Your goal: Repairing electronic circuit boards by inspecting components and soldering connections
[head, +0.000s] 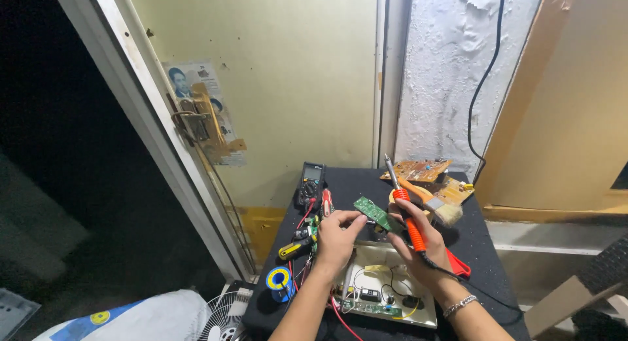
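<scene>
The left hand (335, 239) pinches a small green circuit board (371, 213) by its lower edge, thumb and fingertips pressed together on it, holding it tilted above the tabletop (484, 249). The right hand (418, 243) wraps its grip around the orange handle of a soldering iron (404, 210), fingers closed on it; the metal tip points up and away, past the far end of the green board. A silver bracelet (460, 306) sits on the right wrist, and the iron's black cord trails off to the right.

Just below the hands lies an opened white appliance casing (392, 295) with wires and a narrow green board inside. Left of the left hand sit a yellow-handled screwdriver (292, 249), a red-handled screwdriver (326, 202) and a tangle of red and black leads. A spool of solder (279, 279) with a blue and yellow round label lies at the near left corner. A black multimeter (311, 181) rests at the far left of the tabletop. Behind the hands are a paintbrush (439, 209) with pale bristles and two tan circuit boards (428, 174).

On the yellowish wall, beside a metal door latch, hangs a torn pale paper poster (199, 99) with small portraits; its text is too small to tell. A white fan grille (226, 315) shows at the lower left
</scene>
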